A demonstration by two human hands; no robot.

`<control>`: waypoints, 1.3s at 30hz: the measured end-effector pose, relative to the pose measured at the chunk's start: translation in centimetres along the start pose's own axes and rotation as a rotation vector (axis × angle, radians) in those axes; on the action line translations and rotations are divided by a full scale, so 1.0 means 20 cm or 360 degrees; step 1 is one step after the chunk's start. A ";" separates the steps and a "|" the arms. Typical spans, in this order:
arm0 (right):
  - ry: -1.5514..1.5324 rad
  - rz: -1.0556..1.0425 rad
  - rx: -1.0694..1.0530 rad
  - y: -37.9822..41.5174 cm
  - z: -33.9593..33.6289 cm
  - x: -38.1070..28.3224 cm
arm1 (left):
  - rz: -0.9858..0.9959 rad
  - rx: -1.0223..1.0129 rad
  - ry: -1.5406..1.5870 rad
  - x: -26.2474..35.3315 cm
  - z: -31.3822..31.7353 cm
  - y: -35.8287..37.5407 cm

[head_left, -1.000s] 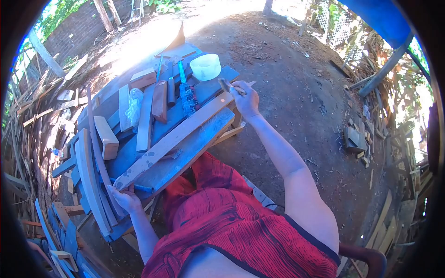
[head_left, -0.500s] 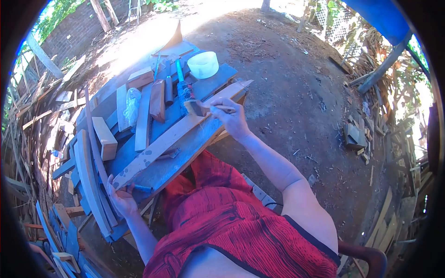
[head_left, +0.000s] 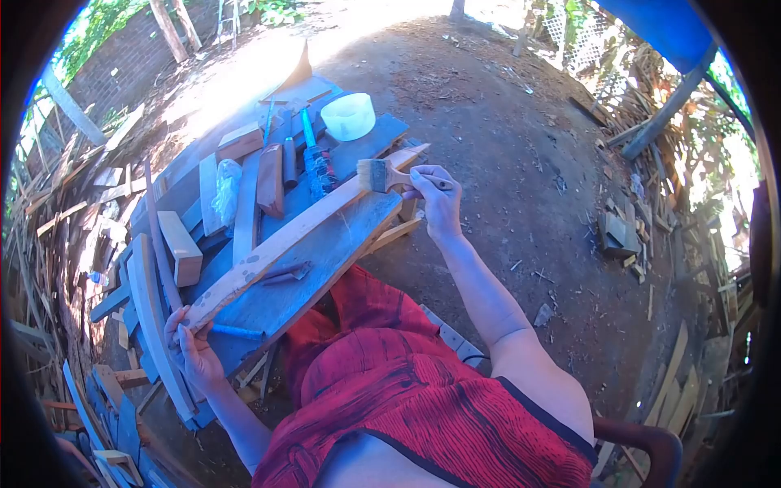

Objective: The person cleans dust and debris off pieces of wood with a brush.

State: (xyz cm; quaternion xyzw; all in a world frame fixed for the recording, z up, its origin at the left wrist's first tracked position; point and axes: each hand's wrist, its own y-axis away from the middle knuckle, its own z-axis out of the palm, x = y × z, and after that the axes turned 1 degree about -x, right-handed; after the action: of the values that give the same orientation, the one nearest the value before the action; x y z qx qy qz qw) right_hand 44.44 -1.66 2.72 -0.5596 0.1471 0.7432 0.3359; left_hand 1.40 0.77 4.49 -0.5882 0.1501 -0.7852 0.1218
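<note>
Gripping a flat paintbrush [head_left: 379, 176] by its handle in the closed right hand [head_left: 439, 199], just above centre in the head view. Aimed bristles-left and handle-right along a nearly level long axis, and held over the upper edge of a long wooden plank [head_left: 281, 248]; impossible to tell whether touching it. Clasping the plank's lower-left end with the curled left hand [head_left: 198, 351], left of centre in the frame. Slanted with its long axis from lower left to upper right, narrowing to a pointed tip above centre and marked by dark spots toward the held end. Laid out behind, on a cluttered workbench [head_left: 342, 240]: a white plastic tub [head_left: 348, 116] at upper centre, a crumpled clear plastic bag [head_left: 227, 191] and a pale wooden block [head_left: 181, 244] farther left. Bunched at the frame's left, beyond the left hand: curved wooden slats [head_left: 154, 313]. Dressed in red patterned clothing [head_left: 374, 366], lower centre.
</note>
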 end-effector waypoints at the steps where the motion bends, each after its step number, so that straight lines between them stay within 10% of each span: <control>1: 0.0008 0.0017 0.0007 0.00 -0.01 0.00 | -0.0007 -0.0018 0.0009 -0.01 0.00 0.00; 9: 0.0026 -0.0022 0.0079 -0.02 0.00 -0.04 | -0.0188 0.0346 -0.0038 -0.09 -0.07 0.00; 22: 0.0125 -0.0109 0.0055 -0.01 -0.02 -0.02 | 0.0060 0.0058 -0.0045 -0.10 -0.18 0.01; 30: 0.0082 -0.0107 0.0067 0.00 0.01 0.00 | -0.0552 0.0823 -0.0030 -0.15 -0.24 0.04; 39: 0.0310 -0.0260 -0.0058 -0.01 0.05 -0.03 | -0.0572 0.0789 0.0081 -0.16 -0.16 0.00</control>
State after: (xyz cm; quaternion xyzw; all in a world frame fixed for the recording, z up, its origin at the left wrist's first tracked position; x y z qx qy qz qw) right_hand 43.94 -1.00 3.61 -0.6453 0.1195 0.6580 0.3693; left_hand -0.75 2.29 0.94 -0.5379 -0.1494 -0.8214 0.1170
